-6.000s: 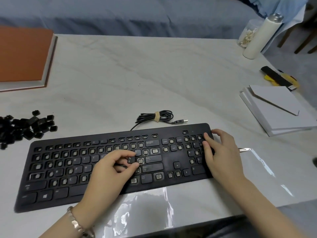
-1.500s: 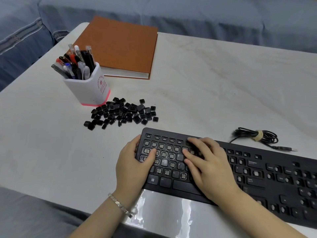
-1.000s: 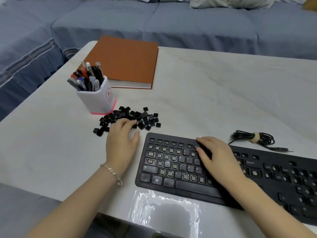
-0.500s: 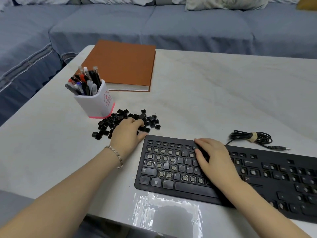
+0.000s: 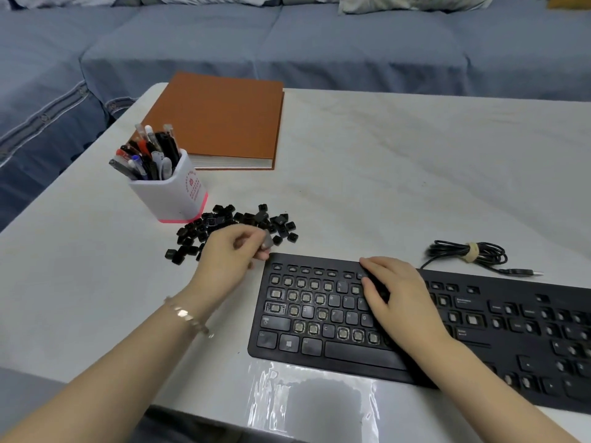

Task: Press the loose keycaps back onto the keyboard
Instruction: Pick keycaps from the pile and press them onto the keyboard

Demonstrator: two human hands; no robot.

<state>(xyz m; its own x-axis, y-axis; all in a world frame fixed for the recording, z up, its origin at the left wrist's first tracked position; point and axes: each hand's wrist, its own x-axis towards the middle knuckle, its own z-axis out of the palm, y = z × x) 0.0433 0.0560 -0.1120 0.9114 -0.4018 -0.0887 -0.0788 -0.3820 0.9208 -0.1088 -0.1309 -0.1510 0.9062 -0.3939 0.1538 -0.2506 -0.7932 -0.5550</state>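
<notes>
Left hand pinching keycap

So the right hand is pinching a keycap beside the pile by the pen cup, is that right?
Not quite: it is the left hand that pinches a keycap beside the pile by the pen cup. The right hand lies flat on the keyboard. The head view shows this.
</notes>
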